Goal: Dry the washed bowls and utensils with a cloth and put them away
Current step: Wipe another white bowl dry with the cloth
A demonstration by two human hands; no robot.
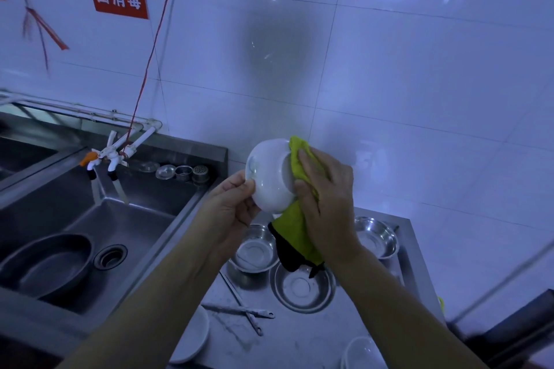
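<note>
The left hand (230,204) pinches the rim of the white bowl (268,177), held high above the counter (299,335). The right hand (325,198) presses the cloth (296,159) on its base, fingers curled around it. Steel bowls (302,286) lie below.

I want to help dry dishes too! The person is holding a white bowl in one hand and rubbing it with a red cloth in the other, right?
Nearly. The cloth is yellow-green, not red, as the head view shows. The rest is right: the left hand holds the white bowl and the right hand rubs it with the cloth.
</note>
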